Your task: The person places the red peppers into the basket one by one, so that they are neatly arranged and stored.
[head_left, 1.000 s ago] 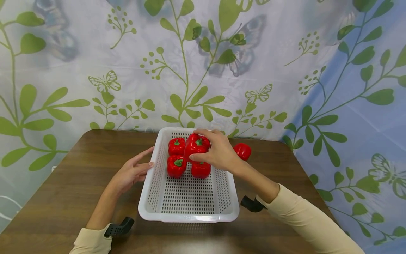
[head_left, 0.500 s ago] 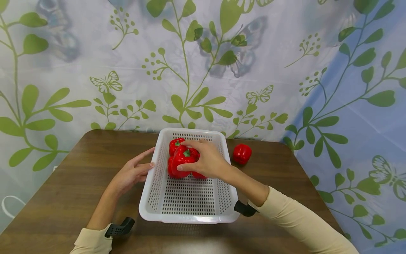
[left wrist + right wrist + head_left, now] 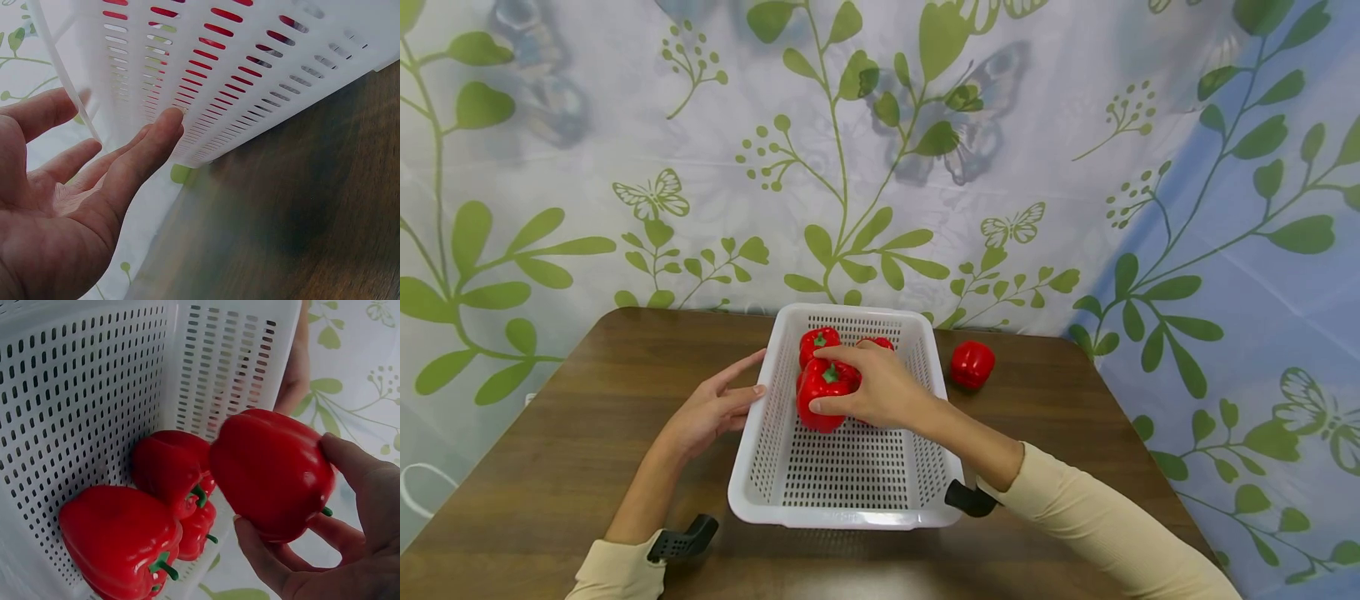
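A white perforated plastic basket [image 3: 844,518] stands at the middle of the table, with several red bell peppers [image 3: 119,537] inside. My right hand [image 3: 880,392] holds another red bell pepper [image 3: 822,404] between thumb and fingers, stem up, over the peppers at the basket's left side. In the right wrist view the gripped pepper [image 3: 272,478] shows clear of its neighbours. At the basket's left side is my left hand [image 3: 711,410], its fingers extended and their tips at the rim. The left wrist view shows these fingers [image 3: 147,150] against the slotted wall [image 3: 250,37].
One more red bell pepper [image 3: 972,364] lies on the brown wooden table [image 3: 1037,400], right of the basket. Behind the table hangs a cloth [image 3: 700,167] printed with leaves and butterflies. A white cord [image 3: 415,500] shows at the far left.
My right hand has carried the bell pepper left and toward me over the basket, baring the pepper on the table at the right. The left hand stays at the basket's rim.
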Action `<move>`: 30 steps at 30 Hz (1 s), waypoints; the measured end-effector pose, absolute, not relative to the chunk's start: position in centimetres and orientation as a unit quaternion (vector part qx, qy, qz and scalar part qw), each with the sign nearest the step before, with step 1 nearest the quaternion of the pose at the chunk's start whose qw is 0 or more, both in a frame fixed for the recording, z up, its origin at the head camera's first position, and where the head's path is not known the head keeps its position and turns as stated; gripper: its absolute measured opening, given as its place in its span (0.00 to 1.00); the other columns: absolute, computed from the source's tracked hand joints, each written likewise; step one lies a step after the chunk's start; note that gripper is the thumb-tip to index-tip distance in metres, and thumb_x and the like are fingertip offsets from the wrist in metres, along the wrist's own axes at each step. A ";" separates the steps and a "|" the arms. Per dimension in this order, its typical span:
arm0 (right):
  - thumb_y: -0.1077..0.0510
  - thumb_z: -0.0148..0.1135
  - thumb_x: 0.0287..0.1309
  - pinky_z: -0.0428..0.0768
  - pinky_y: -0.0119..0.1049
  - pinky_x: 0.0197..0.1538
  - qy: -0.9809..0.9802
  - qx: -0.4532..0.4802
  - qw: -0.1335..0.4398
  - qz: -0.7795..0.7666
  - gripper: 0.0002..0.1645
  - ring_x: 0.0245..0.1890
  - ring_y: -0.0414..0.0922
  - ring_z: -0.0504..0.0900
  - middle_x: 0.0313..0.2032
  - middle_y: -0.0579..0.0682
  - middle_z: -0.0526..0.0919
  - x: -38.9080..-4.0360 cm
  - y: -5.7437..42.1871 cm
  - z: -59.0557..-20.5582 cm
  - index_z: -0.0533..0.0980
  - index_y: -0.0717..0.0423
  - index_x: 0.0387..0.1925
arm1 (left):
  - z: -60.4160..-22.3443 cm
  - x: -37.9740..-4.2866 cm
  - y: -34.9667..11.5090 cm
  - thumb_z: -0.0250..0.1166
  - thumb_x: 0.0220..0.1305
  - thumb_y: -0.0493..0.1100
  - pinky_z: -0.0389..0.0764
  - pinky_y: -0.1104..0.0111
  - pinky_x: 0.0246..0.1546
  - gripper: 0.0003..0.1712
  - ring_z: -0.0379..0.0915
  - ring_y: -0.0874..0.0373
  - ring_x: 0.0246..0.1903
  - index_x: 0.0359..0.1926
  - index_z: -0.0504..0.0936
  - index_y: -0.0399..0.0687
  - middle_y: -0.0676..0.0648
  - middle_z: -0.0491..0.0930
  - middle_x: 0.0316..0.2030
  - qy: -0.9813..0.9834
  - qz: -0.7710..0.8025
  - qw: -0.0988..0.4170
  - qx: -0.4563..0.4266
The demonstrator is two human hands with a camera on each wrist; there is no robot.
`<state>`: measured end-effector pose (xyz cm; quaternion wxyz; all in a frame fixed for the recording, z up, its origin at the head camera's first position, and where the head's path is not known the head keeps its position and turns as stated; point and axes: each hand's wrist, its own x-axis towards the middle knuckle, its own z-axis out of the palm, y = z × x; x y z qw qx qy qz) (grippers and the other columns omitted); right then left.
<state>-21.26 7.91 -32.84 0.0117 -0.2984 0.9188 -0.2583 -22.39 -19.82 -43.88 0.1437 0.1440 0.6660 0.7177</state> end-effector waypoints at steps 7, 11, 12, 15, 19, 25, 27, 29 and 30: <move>0.41 0.74 0.43 0.80 0.36 0.43 0.920 -0.301 0.057 -0.246 0.39 0.54 0.44 0.69 0.54 0.44 0.76 -21.1 7.3 -33.0 0.72 0.38 0.60 | -43.8 -22.3 -19.8 0.55 0.70 0.41 0.80 0.50 0.44 0.35 0.75 0.38 0.51 0.74 0.53 0.56 0.29 0.69 0.60 0.667 0.718 0.143 0.138; 0.43 0.75 0.41 0.81 0.34 0.43 0.916 -0.306 0.085 -0.247 0.39 0.53 0.43 0.70 0.54 0.43 0.76 -21.1 6.9 -33.2 0.73 0.40 0.58 | -43.8 -22.3 -19.8 0.55 0.70 0.41 0.80 0.49 0.44 0.35 0.76 0.38 0.51 0.74 0.53 0.56 0.29 0.69 0.60 0.666 0.719 0.145 0.136; 0.44 0.76 0.41 0.81 0.34 0.43 0.914 -0.308 0.092 -0.246 0.38 0.53 0.43 0.71 0.54 0.43 0.76 -21.1 6.8 -33.3 0.73 0.41 0.58 | -43.8 -22.3 -19.8 0.55 0.70 0.41 0.80 0.49 0.44 0.35 0.76 0.38 0.51 0.74 0.53 0.56 0.29 0.69 0.60 0.665 0.720 0.145 0.135; 0.47 0.77 0.40 0.81 0.33 0.42 0.914 -0.314 0.106 -0.236 0.39 0.53 0.44 0.72 0.54 0.44 0.76 -21.2 6.6 -33.6 0.73 0.41 0.58 | -43.8 -22.3 -19.8 0.55 0.70 0.41 0.80 0.50 0.44 0.35 0.76 0.38 0.52 0.74 0.52 0.56 0.29 0.68 0.61 0.664 0.720 0.146 0.136; 0.48 0.77 0.40 0.81 0.34 0.43 0.915 -0.321 0.111 -0.219 0.39 0.52 0.44 0.73 0.55 0.45 0.77 -21.2 6.4 -34.0 0.73 0.42 0.58 | -43.8 -22.4 -19.8 0.55 0.70 0.40 0.80 0.50 0.44 0.35 0.75 0.38 0.52 0.74 0.52 0.56 0.29 0.68 0.61 0.662 0.722 0.147 0.137; 0.51 0.75 0.40 0.81 0.34 0.42 0.915 -0.318 0.123 -0.216 0.39 0.51 0.43 0.73 0.55 0.45 0.76 -21.1 6.4 -34.5 0.72 0.42 0.59 | -43.8 -22.4 -19.8 0.56 0.69 0.41 0.80 0.50 0.44 0.36 0.76 0.39 0.52 0.74 0.53 0.57 0.30 0.69 0.61 0.665 0.719 0.145 0.137; 0.52 0.75 0.40 0.82 0.34 0.42 0.914 -0.318 0.129 -0.216 0.40 0.52 0.44 0.73 0.55 0.45 0.76 -21.0 6.3 -34.6 0.72 0.43 0.59 | -43.8 -22.3 -19.8 0.56 0.69 0.41 0.80 0.50 0.44 0.36 0.76 0.39 0.52 0.74 0.53 0.57 0.30 0.69 0.61 0.668 0.718 0.144 0.136; 0.52 0.75 0.40 0.82 0.34 0.42 0.914 -0.317 0.136 -0.214 0.40 0.52 0.45 0.73 0.55 0.46 0.76 -21.0 6.2 -34.7 0.72 0.43 0.59 | -43.8 -22.3 -19.8 0.56 0.69 0.41 0.80 0.50 0.44 0.36 0.76 0.39 0.52 0.74 0.53 0.57 0.30 0.69 0.61 0.669 0.717 0.143 0.135; 0.52 0.75 0.40 0.82 0.35 0.42 0.914 -0.317 0.139 -0.213 0.40 0.53 0.45 0.73 0.55 0.45 0.76 -21.0 6.1 -34.8 0.72 0.43 0.59 | -43.8 -22.3 -19.8 0.56 0.69 0.41 0.80 0.50 0.44 0.35 0.76 0.39 0.52 0.74 0.53 0.57 0.30 0.69 0.61 0.668 0.718 0.142 0.135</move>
